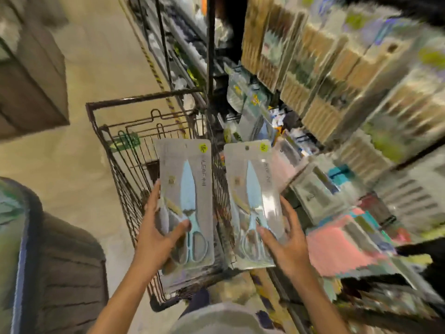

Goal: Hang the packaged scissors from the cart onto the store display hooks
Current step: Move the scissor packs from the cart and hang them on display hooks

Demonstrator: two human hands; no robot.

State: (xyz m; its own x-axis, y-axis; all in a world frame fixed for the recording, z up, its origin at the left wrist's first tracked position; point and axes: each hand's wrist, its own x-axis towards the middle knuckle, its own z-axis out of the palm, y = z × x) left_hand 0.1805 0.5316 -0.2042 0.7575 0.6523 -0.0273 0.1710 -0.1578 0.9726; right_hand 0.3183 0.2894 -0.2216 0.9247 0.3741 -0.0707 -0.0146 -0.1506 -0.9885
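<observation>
Two packaged scissors are held up side by side above the wire cart (115,150). Each is a grey card with light blue scissors under clear plastic and a yellow sticker at the top. My left hand (159,235) grips the left package (186,186) at its lower left, thumb across the front near the handles. My right hand (284,242) grips the right package (250,189) at its lower right, thumb on the front. Both packages stand upright with their hang holes at the top. The display hooks are lost in blur on the right.
Store shelving (337,92) packed with hanging goods fills the right side, strongly blurred. Pink and teal packs (337,242) lie on a lower shelf near my right hand. A dark ribbed object (67,266) stands at the lower left. Beige floor (96,68) stretches to the left of the cart.
</observation>
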